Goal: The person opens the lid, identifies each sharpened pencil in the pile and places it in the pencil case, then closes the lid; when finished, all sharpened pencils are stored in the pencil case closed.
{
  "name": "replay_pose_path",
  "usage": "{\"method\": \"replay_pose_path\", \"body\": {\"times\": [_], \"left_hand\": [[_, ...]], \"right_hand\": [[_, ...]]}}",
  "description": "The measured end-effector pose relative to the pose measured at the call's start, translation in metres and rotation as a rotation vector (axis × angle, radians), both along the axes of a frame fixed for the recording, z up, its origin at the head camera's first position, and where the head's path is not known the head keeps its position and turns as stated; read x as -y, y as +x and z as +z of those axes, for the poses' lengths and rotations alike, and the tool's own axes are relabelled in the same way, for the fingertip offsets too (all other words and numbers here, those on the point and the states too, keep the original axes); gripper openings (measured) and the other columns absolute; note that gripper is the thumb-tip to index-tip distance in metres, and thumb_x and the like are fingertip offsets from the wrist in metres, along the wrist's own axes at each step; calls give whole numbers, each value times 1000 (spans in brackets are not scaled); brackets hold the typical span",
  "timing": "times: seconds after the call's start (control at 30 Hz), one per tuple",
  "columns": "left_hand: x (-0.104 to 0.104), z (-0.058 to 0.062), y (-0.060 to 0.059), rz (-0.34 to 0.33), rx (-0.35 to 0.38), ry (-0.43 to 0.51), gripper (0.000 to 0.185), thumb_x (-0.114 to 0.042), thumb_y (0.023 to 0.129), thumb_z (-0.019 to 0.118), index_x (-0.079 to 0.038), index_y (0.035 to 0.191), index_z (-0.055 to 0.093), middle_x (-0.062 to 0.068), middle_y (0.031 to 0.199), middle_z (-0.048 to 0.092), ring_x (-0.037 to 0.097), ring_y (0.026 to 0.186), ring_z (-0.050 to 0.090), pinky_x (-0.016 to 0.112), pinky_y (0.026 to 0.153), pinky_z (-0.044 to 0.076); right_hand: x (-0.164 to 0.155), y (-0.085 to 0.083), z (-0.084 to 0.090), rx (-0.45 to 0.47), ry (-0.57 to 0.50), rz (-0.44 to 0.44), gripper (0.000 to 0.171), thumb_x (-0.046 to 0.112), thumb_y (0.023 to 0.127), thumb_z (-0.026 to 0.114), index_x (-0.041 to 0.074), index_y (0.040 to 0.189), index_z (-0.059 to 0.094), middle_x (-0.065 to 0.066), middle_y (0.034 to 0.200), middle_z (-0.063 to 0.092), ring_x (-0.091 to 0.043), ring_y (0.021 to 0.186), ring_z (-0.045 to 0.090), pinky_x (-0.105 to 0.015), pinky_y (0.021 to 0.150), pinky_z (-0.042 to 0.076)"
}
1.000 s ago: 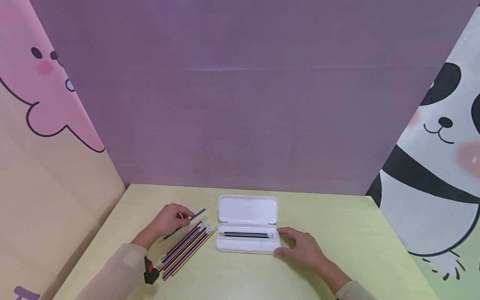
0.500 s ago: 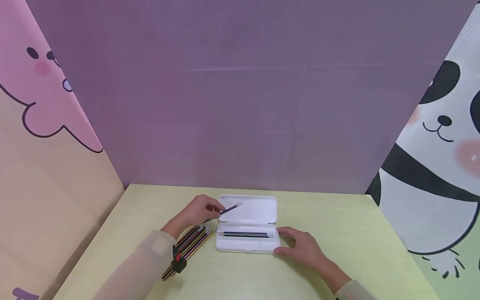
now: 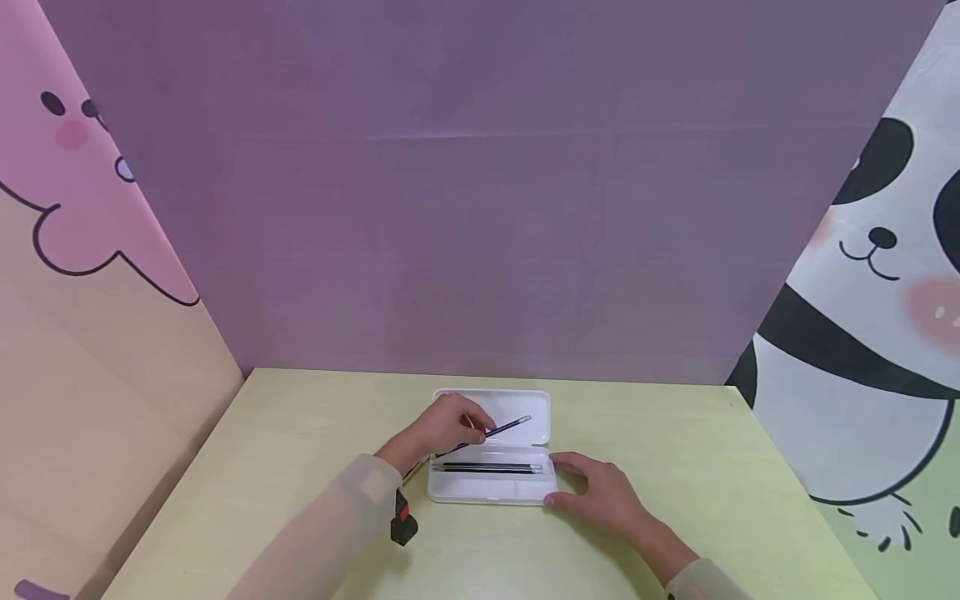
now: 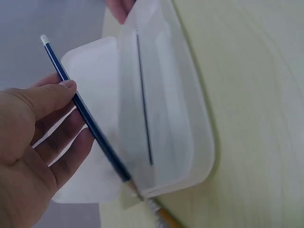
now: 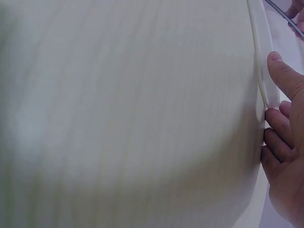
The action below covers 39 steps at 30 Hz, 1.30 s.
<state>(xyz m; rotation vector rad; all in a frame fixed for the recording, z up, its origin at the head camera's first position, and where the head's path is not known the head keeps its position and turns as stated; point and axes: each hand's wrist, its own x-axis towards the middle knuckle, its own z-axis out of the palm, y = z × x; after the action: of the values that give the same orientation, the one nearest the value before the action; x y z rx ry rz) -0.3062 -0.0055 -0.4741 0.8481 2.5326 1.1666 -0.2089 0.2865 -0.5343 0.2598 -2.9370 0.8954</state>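
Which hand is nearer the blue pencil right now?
Left. The left hand holds the blue pencil over the open white pencil case. The right hand rests on the case's right end, apart from that pencil.

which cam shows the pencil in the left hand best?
Left wrist: the blue pencil fills the frame, pinched by the left hand over the open white case. Head view shows it small; right wrist shows only a sliver at the top corner.
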Motion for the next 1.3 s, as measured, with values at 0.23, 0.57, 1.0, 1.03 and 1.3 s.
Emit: {"method": "replay_pose_path", "body": {"times": [0.23, 0.57, 1.0, 1.03, 1.3], "left_hand": [[-11, -8, 1, -16, -2, -17, 17, -3, 89, 77, -12, 102, 82, 1, 94, 77, 8, 78, 63, 25, 71, 52], [-21, -11, 4, 4, 64, -71, 17, -4, 90, 77, -14, 103, 82, -3, 94, 74, 11, 84, 61, 27, 77, 52], [-22, -30, 6, -70, -107, -165, 16, -1, 88, 77, -12, 97, 82, -6, 90, 76, 3, 83, 62, 23, 81, 52], [-23, -31, 7, -66, -123, -178, 15, -2, 88, 78, -12, 97, 82, -6, 91, 76, 3, 84, 62, 23, 83, 52], [-24, -38, 12, -35, -224, -237, 14, -7, 93, 74, -16, 98, 83, -8, 94, 77, 6, 90, 65, 26, 88, 55]], "right_hand": [[1, 0, 1, 6, -14, 7, 65, 47, 73, 89, 24, 131, 70, 1, 128, 72, -31, 124, 65, -53, 105, 48], [3, 0, 0, 15, -14, 12, 64, 47, 74, 89, 25, 132, 70, 1, 129, 72, -31, 124, 65, -53, 105, 48], [2, 0, 0, 34, -11, -14, 65, 48, 73, 89, 28, 132, 69, 2, 129, 72, -31, 125, 64, -53, 105, 47], [2, 0, 0, 37, -9, -16, 65, 48, 73, 89, 29, 132, 69, 2, 129, 72, -31, 125, 64, -53, 105, 47], [1, 1, -1, 35, -7, -21, 66, 48, 73, 89, 28, 133, 69, 2, 129, 72, -31, 125, 64, -53, 105, 47]]}}
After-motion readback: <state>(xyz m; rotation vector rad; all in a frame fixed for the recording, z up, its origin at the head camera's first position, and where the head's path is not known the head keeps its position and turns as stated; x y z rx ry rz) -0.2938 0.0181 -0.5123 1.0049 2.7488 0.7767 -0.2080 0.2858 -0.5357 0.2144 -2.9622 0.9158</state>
